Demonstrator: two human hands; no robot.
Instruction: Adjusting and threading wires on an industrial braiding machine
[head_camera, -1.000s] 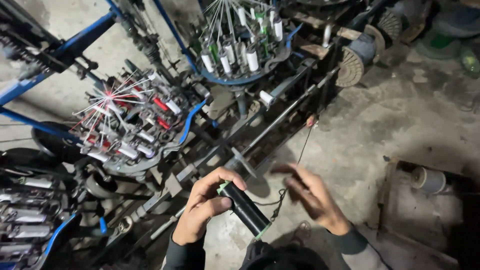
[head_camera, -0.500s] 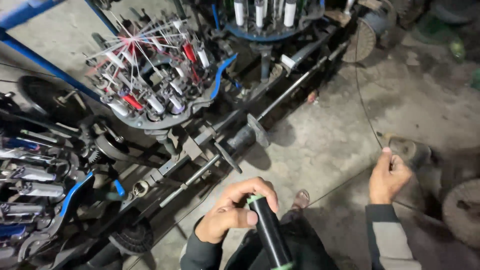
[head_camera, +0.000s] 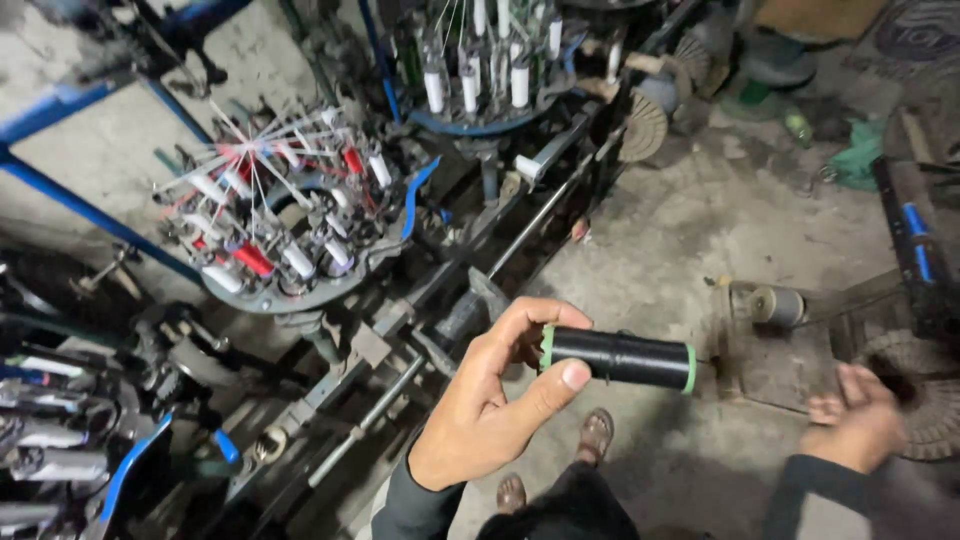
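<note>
Below, head view, each item by its place in the frame.
Left hand (head_camera: 490, 415): lower centre; thumb and fingers clamped round the near end of a black bobbin (head_camera: 618, 358), sleeve running down to the bottom edge.
Bobbin: centre, lying almost level, wound full with black thread, a green flange at each end; its far end points right and is free of the hand.
Right hand (head_camera: 858, 425): lower right, blurred, palm up, fingers loosely spread; it grips nothing that can be made out and is well apart from the bobbin.
Braiding head, near (head_camera: 285, 230): left of centre; a ring carrier holding upright spools in white and red, with white and red strands meeting above its middle.
Braiding head, far (head_camera: 480, 70): top centre; a blue-rimmed ring holding white spools.
Shafts (head_camera: 540, 215): grey rods running diagonally from lower left toward upper centre, between the heads and the floor.
Small motor (head_camera: 770, 305): right of centre on a dark base plate, just beyond the bobbin's far end.
Floor (head_camera: 690, 210): bare grey concrete, upper right.
Sandalled feet (head_camera: 597, 435): bottom centre, beneath the bobbin.
</note>
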